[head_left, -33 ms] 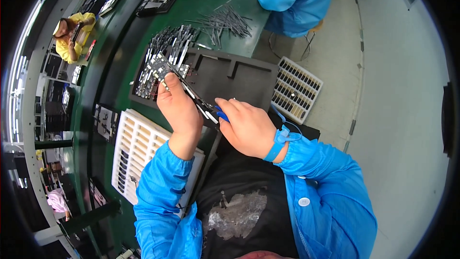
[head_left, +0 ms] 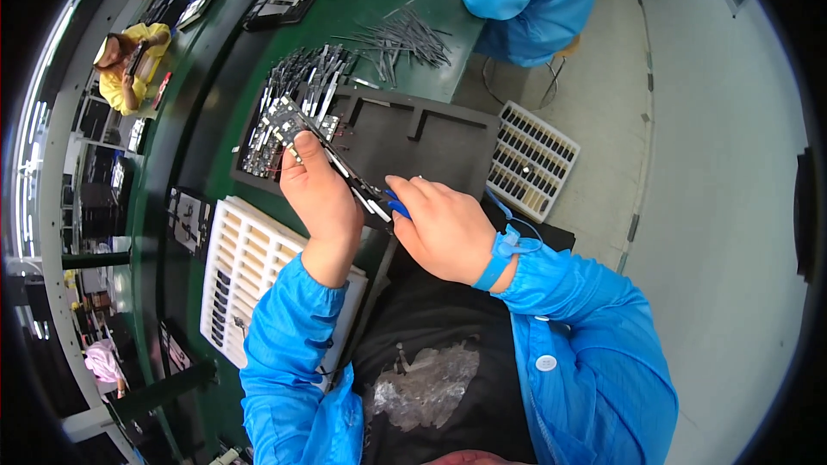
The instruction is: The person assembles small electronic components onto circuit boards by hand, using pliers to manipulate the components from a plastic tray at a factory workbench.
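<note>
Almost nothing has changed from the frame just before: both hands keep their places, and the whole view has slid only very slightly. That suggests the work on the board is at the same point, with nothing added or taken away that can be made out.

The left hand (head_left: 323, 194) is closed on the board (head_left: 282, 120), thumb on the near face; its other fingers are mostly hidden behind. The board, with its dark frame, is tilted up off the counter (head_left: 366, 0), running from eleven o'clock of that hand down to four o'clock.

The right hand (head_left: 448, 228), at about four o'clock from the left one, has its thumb and forefinger drawn together at the board's lower end. A blue item (head_left: 398, 205) sits pinched there; its kind cannot be told, nor whether its tip touches the board. A blue strap (head_left: 495, 271) circles the wrist.

From the left hand, a parts heap (head_left: 301, 77) lies toward twelve o'clock, black strips (head_left: 413, 39) at one, the black tray (head_left: 452, 116) at two, one white tray (head_left: 562, 182) near three and another slotted tray (head_left: 217, 245) between seven and eight.
</note>
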### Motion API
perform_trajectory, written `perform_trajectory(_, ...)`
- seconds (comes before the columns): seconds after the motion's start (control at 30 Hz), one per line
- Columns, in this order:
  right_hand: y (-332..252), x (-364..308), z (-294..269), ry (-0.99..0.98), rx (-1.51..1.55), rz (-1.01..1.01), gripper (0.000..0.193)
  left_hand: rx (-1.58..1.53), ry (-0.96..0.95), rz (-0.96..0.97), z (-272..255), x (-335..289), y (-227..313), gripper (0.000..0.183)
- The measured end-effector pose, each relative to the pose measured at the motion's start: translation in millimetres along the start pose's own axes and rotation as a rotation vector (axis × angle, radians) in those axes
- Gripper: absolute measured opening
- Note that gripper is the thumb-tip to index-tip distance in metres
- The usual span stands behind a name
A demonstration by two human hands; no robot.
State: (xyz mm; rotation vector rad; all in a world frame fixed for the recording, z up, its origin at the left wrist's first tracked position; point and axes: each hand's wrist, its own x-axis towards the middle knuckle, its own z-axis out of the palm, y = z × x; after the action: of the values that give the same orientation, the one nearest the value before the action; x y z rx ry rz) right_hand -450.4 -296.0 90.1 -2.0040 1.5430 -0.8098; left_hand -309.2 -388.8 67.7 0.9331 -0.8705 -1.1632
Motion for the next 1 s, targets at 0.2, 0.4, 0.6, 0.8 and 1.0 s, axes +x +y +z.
perform_trajectory(0.2, 2.4, 0.1, 0.6, 0.022, -0.047, -0.004, 0.044, -0.001, 0.01, 0.005, 5.0, -1.9, 2.8, 0.03)
perform_trajectory(0.4, 2.5, -1.6, -1.3, 0.023, -0.045, 0.01, 0.046, 0.004, 0.014, 0.003, 4.1, -0.2, 0.2, 0.031)
perform_trajectory(0.6, 5.8, -2.0, -8.1, 0.021, -0.036, 0.024, 0.046, 0.01, 0.009, 0.003, 15.7, -1.1, 3.5, 0.031)
perform_trajectory(0.8, 9.6, -2.7, -8.0, 0.026, -0.047, 0.024, 0.047, 0.007, 0.007, -0.009, 15.4, -1.6, -0.3, 0.03)
perform_trajectory(1.0, 8.1, 1.0, -12.2, 0.043, -0.075, 0.015, 0.048, -0.008, 0.035, 0.013, 24.5, 0.8, 2.7, 0.03)
